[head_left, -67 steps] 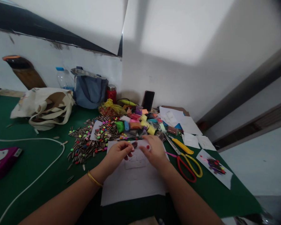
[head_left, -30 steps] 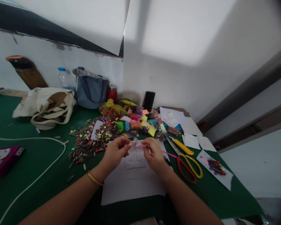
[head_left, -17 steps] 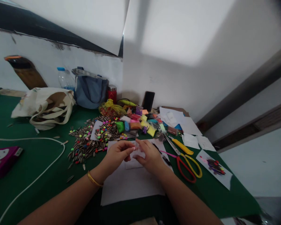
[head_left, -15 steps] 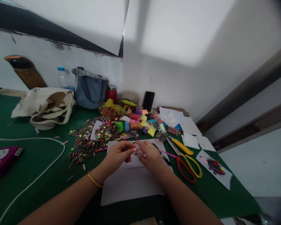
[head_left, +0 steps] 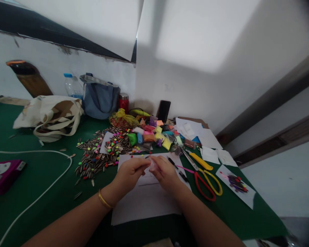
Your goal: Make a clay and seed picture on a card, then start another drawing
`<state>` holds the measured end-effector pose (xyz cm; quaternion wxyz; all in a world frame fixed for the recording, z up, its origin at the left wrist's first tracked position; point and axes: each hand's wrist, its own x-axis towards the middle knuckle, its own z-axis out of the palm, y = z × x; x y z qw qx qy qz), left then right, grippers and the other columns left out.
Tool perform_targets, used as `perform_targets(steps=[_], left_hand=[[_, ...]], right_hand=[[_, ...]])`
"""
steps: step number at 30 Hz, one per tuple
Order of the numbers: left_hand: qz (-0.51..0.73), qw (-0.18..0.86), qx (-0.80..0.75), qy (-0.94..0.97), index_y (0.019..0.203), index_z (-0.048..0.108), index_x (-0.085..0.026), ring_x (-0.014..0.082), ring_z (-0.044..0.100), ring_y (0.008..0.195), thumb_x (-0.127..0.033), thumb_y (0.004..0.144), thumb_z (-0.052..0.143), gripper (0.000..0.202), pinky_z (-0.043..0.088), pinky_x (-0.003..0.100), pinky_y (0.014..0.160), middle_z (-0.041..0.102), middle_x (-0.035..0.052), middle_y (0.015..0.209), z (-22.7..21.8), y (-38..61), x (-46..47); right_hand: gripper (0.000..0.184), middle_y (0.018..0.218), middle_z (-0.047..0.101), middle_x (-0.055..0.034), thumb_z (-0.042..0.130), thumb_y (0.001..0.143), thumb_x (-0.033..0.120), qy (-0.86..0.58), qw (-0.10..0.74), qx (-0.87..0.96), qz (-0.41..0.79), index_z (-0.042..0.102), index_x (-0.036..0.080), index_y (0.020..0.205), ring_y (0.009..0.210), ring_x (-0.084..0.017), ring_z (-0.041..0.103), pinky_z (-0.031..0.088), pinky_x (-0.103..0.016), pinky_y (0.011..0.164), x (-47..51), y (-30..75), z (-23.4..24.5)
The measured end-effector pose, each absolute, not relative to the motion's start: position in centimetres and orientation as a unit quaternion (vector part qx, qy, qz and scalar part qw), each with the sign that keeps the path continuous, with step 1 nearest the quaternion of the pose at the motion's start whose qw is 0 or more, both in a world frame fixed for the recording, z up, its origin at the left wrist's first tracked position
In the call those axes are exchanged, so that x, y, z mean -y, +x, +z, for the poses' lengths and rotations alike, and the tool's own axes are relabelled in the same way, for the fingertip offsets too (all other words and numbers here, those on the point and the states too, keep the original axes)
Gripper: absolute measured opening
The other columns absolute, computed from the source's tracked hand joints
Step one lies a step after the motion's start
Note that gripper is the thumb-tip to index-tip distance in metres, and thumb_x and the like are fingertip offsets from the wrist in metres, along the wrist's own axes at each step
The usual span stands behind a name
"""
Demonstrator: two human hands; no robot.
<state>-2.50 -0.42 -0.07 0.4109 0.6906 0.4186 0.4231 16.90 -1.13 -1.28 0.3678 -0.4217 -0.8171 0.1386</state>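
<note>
Over the white paper [head_left: 144, 206], my two hands meet at the fingertips around a small clear, pinkish plastic packet [head_left: 153, 166]. My right hand [head_left: 167, 172] grips the packet between thumb and fingers. Closed in a pinch against the packet's left side is my left hand [head_left: 130, 173], with a yellow bangle [head_left: 104, 199] on its wrist; whatever its fingertips hold is hidden. A smaller white card [head_left: 148, 181] lies under the hands. Black pens [head_left: 183, 176] rest on the paper's right side.
Sunflower seeds with coloured balls [head_left: 98, 156] spread left of the paper; bright clay packets [head_left: 148, 138] lie behind it. Red-and-yellow scissors [head_left: 204, 187] and a yellow cutter [head_left: 201, 161] are at right, beside a seed-decorated card [head_left: 237, 183]. A phone [head_left: 163, 110] leans on the wall.
My left hand's fingers have come closer to my right hand and now cover more of the packet. The pale pink bit at the left fingertips no longer shows. The view has shifted slightly.
</note>
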Motion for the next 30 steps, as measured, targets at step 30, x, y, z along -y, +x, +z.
perform_targets(steps=[30], left_hand=[[0.407,0.75,-0.373,0.365,0.096,0.074,-0.016,0.013,0.066,0.081,-0.034,0.077,0.076,0.026,0.055,0.025,0.076,0.073,0.0078,0.098,0.4,-2.7,-0.6]], right_hand=[[0.038,0.127,0.06,-0.0104,0.048,0.09,0.021,-0.534,0.375,0.758,-0.019,0.06,0.02,0.127,0.119,-0.027,0.051,0.038,-0.047,0.104,-0.6,19.2,-1.4]])
